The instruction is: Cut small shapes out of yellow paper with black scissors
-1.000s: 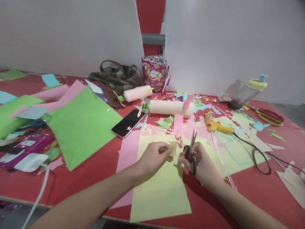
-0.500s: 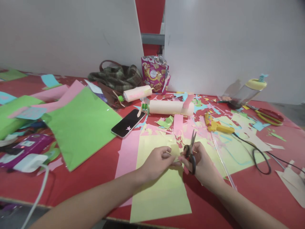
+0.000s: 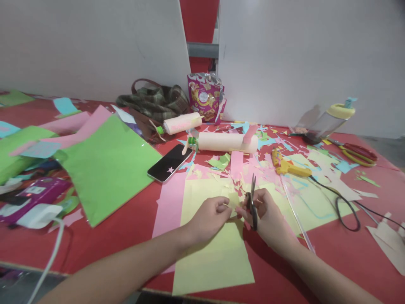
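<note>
Small paper (image 3: pixel 234 199): between both hands, above the yellow sheet (image 3: pixel 211 257); apparently cut to size, final shape unclear.
Left hand (image 3: pixel 210 216): fingertips pinching the small paper.
Right hand (image 3: pixel 270 216): fingers curled around the scissors (image 3: pixel 252 207), blades pointing away; whether the thumb touches the paper, cannot tell.
Bottles: near bottle (image 3: pixel 221 142) and far bottle (image 3: pixel 182 123) look already wrapped.
Scraps (image 3: pixel 221 162): much cutting done.
Unfinished: small paper, not attached to either bottle.

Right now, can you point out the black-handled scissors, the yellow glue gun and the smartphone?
Black-handled scissors (image 3: pixel 252 205): head view, on the handles below the blades.
Yellow glue gun (image 3: pixel 293 169): head view, on its yellow body.
Smartphone (image 3: pixel 168 163): head view, on its dark screen.
</note>
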Demonstrator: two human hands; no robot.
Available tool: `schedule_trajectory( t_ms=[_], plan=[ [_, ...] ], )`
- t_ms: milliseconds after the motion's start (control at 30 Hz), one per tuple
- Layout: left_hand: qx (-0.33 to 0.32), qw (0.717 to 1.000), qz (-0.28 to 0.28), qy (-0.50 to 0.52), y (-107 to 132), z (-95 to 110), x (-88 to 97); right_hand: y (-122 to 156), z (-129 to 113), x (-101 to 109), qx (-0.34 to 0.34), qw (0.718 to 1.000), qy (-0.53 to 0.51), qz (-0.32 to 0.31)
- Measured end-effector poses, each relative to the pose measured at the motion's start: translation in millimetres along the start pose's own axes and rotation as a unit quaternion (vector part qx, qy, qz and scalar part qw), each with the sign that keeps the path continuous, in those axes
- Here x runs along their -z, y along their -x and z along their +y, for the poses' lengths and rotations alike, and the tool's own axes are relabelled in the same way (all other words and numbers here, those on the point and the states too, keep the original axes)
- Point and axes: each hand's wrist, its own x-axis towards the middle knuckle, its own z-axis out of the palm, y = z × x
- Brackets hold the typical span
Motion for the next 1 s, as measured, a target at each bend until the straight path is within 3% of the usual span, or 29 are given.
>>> schedule_trajectory(
  t_ms=[733, 1000],
  plan=[
    [-0.012, 0.999, -0.027, -0.029, 1.5, -5.6, -3.1, -0.6, -1.3, 0.1, -0.002, 0.997, 0.073, 0.007],
    [-0.033, 0.997, -0.065, -0.004, 3.5, -2.9, -3.8, 0.8, 1.4, 0.4, -0.001, 0.995, 0.095, 0.018]
  ],
)
